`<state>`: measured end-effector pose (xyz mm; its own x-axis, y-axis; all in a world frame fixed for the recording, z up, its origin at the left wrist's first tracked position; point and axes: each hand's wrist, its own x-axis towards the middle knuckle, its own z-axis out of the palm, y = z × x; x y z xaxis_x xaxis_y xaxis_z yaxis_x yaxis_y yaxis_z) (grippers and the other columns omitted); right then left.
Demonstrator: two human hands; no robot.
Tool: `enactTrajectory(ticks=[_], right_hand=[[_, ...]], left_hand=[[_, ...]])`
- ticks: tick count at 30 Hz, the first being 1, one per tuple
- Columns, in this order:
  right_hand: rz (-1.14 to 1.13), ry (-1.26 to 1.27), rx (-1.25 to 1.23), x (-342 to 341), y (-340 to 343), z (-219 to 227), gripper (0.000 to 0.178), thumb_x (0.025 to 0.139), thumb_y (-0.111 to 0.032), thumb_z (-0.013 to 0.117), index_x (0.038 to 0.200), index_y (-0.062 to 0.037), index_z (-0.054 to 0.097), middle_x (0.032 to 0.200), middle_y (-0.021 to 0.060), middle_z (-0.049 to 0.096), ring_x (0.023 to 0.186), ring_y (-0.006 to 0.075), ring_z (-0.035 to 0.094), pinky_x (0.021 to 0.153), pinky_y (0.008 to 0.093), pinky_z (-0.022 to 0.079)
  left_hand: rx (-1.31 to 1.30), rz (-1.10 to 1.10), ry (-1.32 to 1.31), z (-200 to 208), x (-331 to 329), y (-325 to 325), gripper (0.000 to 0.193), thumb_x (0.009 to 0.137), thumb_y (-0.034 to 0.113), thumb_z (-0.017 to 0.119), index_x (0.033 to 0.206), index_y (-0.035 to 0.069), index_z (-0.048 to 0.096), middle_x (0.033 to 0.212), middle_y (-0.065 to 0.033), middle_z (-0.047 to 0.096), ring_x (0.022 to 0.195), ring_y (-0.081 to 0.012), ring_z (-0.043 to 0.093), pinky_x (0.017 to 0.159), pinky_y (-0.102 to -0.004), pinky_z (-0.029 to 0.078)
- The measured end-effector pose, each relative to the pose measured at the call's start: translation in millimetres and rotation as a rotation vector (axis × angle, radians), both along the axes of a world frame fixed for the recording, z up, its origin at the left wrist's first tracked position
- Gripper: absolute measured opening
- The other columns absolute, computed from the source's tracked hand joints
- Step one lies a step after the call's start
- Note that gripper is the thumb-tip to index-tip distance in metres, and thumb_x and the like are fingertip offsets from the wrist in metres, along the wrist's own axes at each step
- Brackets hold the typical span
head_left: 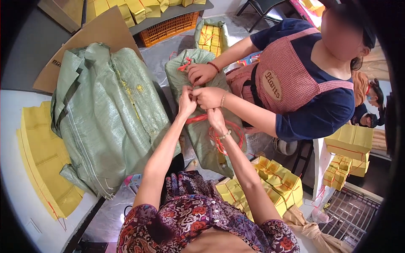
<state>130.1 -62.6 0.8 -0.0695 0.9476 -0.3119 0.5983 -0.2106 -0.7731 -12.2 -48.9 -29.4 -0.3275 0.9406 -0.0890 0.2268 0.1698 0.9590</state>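
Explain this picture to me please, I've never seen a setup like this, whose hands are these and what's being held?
There's no machine here. A wide fisheye camera on one person's head looks down, bending straight edges. The left hand and right hand from the lower edge are the wearer's; the other two belong to a co-worker. All gather over a green sack. Orange-red strap lies across it, beside the right hand. What the wearer's hands hold, if anything, is too small and hidden to tell. A larger green sack is at left, yellow bundles at lower right.
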Motion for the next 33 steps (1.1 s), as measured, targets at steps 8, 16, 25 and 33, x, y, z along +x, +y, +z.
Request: enactTrajectory(ticks=[8,16,25,33], right_hand=[[0.175,-0.102,0.006,22.8,-14.5,2.7,0.031,0.089,-0.024,0.044,0.089,0.0023,0.059,0.075,0.0177,0.060,0.073,0.0294,0.060,0.070,0.0404,0.046],[0.176,0.103,0.022,24.8,-19.2,15.9,0.030,0.090,-0.025,0.047,0.080,0.0013,0.057,0.068,0.0161,0.056,0.066,0.0281,0.056,0.063,0.0386,0.044],[-0.079,0.443,-0.257,15.1,-20.4,19.3,0.025,0.095,-0.026,0.045,0.093,-0.0050,0.059,0.060,-0.0020,0.046,0.052,0.0070,0.042,0.048,0.0237,0.034],[-0.048,0.724,-0.434,46.8,10.5,-21.5,0.023,0.096,-0.031,0.041,0.108,-0.0157,0.054,0.084,-0.0075,0.051,0.058,0.0028,0.038,0.052,0.0174,0.031]], left_hand=[[-0.112,-0.052,-0.193,-0.7,12.2,19.2,0.010,0.090,0.010,0.048,0.094,0.002,0.043,0.070,-0.0124,0.060,0.061,-0.0192,0.061,0.057,-0.0331,0.048],[-0.137,-0.036,0.210,-10.2,6.8,28.2,0.021,0.086,0.020,0.054,0.096,0.004,0.044,0.066,-0.0137,0.061,0.059,-0.0264,0.062,0.057,-0.0390,0.048],[-0.133,0.015,0.122,17.3,10.8,11.3,0.040,0.081,0.022,0.063,0.110,0.003,0.042,0.065,-0.0107,0.062,0.060,-0.0233,0.062,0.055,-0.0369,0.047],[-0.254,0.054,0.036,11.8,38.6,-14.4,0.030,0.087,0.032,0.057,0.088,0.002,0.062,0.073,-0.0112,0.064,0.065,-0.0176,0.063,0.061,-0.0296,0.048]])
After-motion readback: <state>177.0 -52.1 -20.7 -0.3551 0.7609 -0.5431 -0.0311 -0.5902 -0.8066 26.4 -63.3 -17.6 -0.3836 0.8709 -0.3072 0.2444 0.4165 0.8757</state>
